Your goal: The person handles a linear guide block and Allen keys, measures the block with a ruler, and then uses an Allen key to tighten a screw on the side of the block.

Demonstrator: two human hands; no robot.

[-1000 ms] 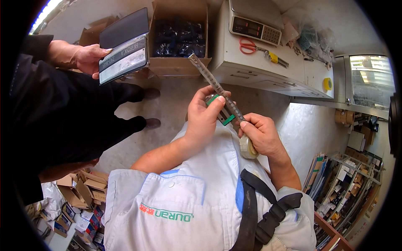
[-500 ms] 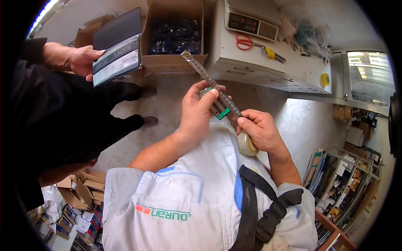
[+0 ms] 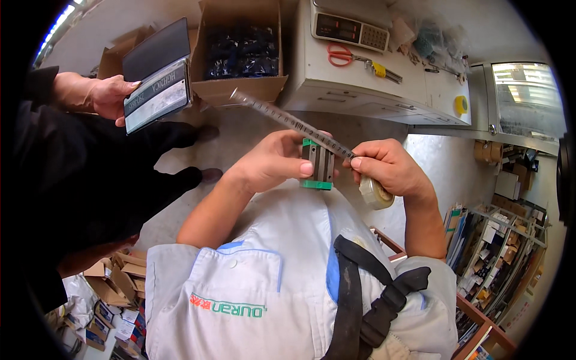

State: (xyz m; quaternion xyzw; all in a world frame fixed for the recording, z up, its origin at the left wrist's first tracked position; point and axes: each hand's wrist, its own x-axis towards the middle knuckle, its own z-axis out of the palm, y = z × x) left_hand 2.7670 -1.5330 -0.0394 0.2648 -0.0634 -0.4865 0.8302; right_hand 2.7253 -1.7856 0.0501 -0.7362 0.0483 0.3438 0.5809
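Note:
My left hand (image 3: 273,161) grips a small grey metal block with green end caps (image 3: 317,166), held upright in front of my chest. A long narrow metal rail (image 3: 288,119) with evenly spaced holes runs through the block and slants up to the left. My right hand (image 3: 389,168) pinches the rail's near end at the block, and a roll of clear tape (image 3: 376,193) hangs around its fingers.
Another person in dark clothes stands at my left, their hand (image 3: 105,96) holding an open dark folder (image 3: 157,74). Ahead lie an open cardboard box of dark parts (image 3: 240,54) and a white cabinet (image 3: 366,84) bearing a scale, red scissors (image 3: 342,55) and yellow tape. Shelves stand at right.
The block and rail have shifted slightly lower and right, the block turning more upright in my hands. The other person's folder has stayed about where it was.

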